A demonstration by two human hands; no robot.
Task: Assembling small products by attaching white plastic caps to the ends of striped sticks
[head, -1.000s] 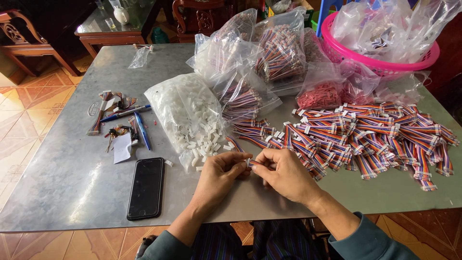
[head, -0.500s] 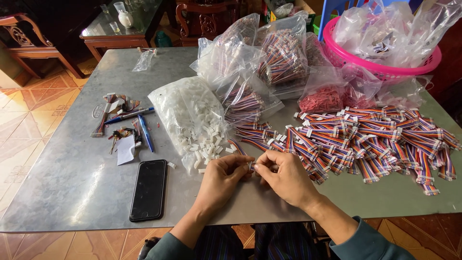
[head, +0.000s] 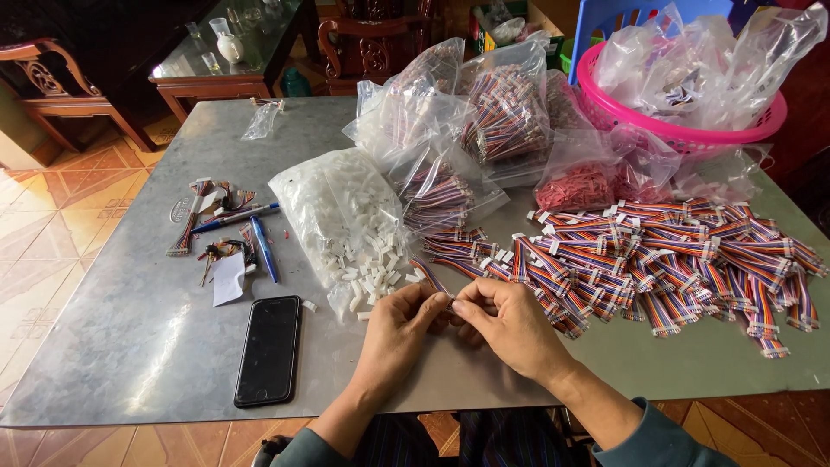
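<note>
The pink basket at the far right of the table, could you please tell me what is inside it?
The pink basket is filled with crumpled clear plastic bags, piled above its rim. What the bags contain, and anything lying beneath them, is covered and cannot be made out.

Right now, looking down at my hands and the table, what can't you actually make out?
- Head view: the piece pinched between the left hand and right hand is hidden by the fingertips; only a ribbon cable runs into the grip.
- The pink basket contents are masked by crumpled clear bags, and the top edge cuts them off.
- The small items beside the blue pen are too small to identify.
- The black phone screen is dark.
</note>
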